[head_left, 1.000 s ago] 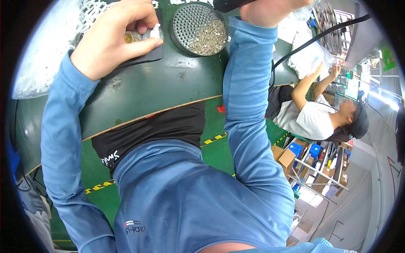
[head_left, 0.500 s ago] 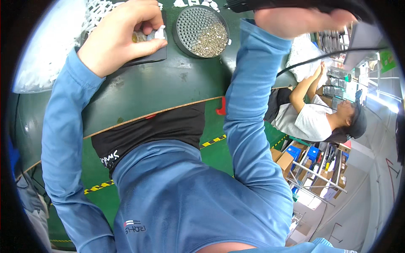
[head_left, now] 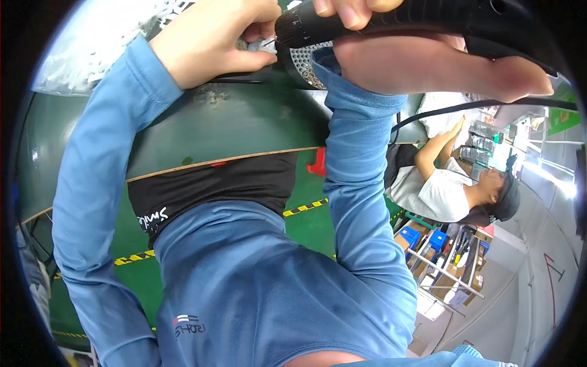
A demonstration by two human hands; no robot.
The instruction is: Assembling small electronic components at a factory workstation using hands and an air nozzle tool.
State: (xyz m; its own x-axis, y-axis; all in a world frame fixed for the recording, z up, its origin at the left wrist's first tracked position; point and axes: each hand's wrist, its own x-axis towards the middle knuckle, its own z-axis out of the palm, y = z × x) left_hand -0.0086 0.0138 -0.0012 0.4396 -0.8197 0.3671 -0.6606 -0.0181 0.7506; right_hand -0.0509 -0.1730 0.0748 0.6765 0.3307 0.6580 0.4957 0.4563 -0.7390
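Note:
In my right hand [head_left: 422, 64] is a black electric screwdriver [head_left: 446, 21], lying nearly level with its nose toward the left. My fingers wrap round its body. The bit reaches the small whitish part [head_left: 264, 44] that my left hand [head_left: 214, 43] pinches between thumb and fingers. Most of that part is hidden by the left fingers. Beneath the left hand lies a flat black block [head_left: 244, 77], only its near edge showing. Partly covered by the screwdriver and right hand is a round dark tray [head_left: 304, 61] with a perforated plate and small screws.
A clear bag of white plastic pieces [head_left: 79, 55] lies on the green table [head_left: 244, 128] at the left. A black cable [head_left: 477, 107] runs off to the right. Beyond, a person in a white shirt [head_left: 434, 189] sits near a shelf rack [head_left: 452, 269] with boxes.
The screwdriver has come down and left, so its bit now meets the part in my left hand. My left hand appears farther right, and the screw tray is now mostly covered.

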